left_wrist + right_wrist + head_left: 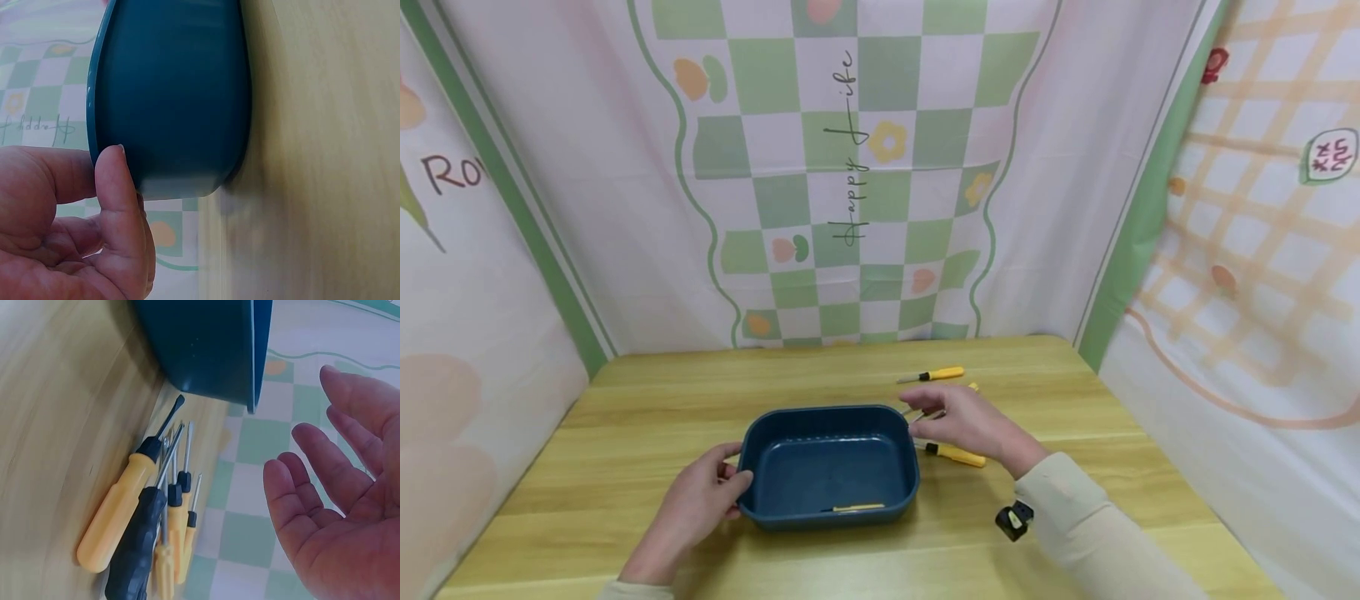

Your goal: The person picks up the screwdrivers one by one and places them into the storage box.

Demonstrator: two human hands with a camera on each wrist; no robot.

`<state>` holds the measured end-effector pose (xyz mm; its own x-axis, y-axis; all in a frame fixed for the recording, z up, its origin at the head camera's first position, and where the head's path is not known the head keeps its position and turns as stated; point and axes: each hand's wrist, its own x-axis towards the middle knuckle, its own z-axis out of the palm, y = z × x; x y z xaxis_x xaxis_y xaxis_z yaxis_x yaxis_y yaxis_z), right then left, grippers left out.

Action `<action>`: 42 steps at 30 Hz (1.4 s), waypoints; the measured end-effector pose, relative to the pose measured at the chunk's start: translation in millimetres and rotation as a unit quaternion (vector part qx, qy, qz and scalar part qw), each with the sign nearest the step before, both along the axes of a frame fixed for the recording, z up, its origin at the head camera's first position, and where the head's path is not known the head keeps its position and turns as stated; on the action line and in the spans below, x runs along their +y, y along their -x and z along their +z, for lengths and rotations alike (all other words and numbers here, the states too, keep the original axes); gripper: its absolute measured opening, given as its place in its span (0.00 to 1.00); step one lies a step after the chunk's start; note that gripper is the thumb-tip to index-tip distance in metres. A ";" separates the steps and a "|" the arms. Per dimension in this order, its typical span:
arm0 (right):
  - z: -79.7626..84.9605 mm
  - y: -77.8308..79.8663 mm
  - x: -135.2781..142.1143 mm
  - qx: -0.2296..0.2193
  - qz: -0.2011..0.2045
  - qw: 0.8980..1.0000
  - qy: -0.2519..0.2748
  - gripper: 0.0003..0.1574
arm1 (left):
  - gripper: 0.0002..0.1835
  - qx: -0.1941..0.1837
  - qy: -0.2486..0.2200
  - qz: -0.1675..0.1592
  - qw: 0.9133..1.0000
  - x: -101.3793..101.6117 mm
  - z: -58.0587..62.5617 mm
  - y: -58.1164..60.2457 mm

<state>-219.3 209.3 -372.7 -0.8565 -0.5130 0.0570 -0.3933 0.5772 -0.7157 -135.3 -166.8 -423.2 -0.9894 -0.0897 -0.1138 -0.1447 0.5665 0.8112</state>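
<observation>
A dark blue rectangular tray (pixel 831 523) sits on the table. My left hand (pixel 698 498) pinches its left rim, thumb and forefinger on either side of the wall (pixel 169 94). Inside, along the near wall, lies a small yellow-handled screwdriver (pixel 859 507). My right hand (pixel 966 423) hovers just off the tray's right end, fingers spread and slightly bent, holding nothing. Under and around it lie several screwdrivers: a thick yellow-handled one (pixel 115 515), a black-handled one (pixel 134 550) and thinner yellow ones. The hand partly hides them in the head view.
One yellow screwdriver (pixel 946 373) lies farther back on the wood-grain table (pixel 647 408). Printed curtains (pixel 925 167) hang behind the table and at both sides. A small black device (pixel 1015 520) is at the right cuff.
</observation>
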 end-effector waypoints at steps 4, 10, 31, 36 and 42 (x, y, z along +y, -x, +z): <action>-0.6 0.3 5.0 0.006 -0.001 1.000 0.004 0.29 | 0.27 0.004 -0.002 0.000 1.000 -0.1 -0.4 0.0; -2.0 0.9 13.5 0.008 -0.003 1.000 -0.003 0.29 | 0.27 0.002 -0.007 0.000 1.000 -0.7 -0.8 0.1; -9.9 -1.2 30.2 0.035 -0.039 0.997 -0.052 0.29 | 0.27 -0.009 -0.004 0.000 1.000 -1.2 -0.5 0.9; -14.1 -1.6 31.8 0.048 -0.047 0.995 -0.070 0.29 | 0.27 -0.012 -0.006 0.002 1.000 -1.4 -0.4 0.7; -17.7 -1.4 34.4 0.058 -0.048 0.993 -0.087 0.30 | 0.28 -0.011 -0.006 0.000 1.000 -1.3 -0.4 0.2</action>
<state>-217.9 243.7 -390.4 -0.8946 -0.4404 0.0755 -0.4045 0.7265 -0.5555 -135.6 -168.1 -423.6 -0.9866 -0.0889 -0.1367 -0.1630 0.5559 0.8151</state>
